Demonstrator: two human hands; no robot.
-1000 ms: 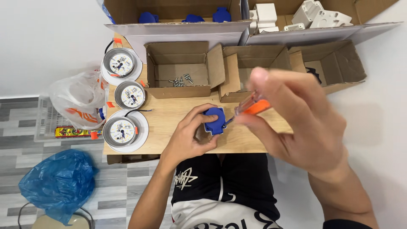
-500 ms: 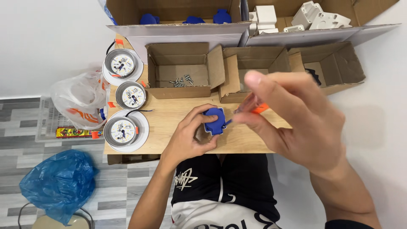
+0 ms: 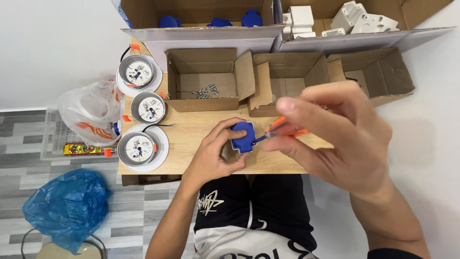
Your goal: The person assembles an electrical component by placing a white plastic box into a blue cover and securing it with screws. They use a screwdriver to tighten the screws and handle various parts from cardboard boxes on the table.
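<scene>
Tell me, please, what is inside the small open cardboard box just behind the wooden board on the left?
The small cardboard box holds a loose cluster of small metal screws on its floor. Its front wall hides the nearest strip of floor.

left hand – grips blue part | right hand – orange screwdriver tip on part
</scene>
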